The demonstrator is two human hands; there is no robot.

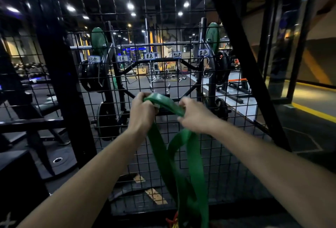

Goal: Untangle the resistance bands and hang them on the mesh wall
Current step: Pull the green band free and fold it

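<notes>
A wide green resistance band (185, 169) hangs in long loops in front of the black mesh wall (225, 156). My left hand (142, 112) grips the band's top fold. My right hand (195, 114) grips the same band a little to the right, with a short stretch of band arched between the two hands. Below, the loops drop out of view at the bottom edge, where bits of red and yellow bands (172, 222) show. Metal S-hooks (206, 69) hang on the mesh under small white labels (203, 53).
A thick black upright post (60, 74) stands left of the mesh, and a slanted black beam (245, 60) crosses on the right. Behind the mesh are a barbell rack with green weight plates (99, 41). A yellow floor line (312, 112) runs at the right.
</notes>
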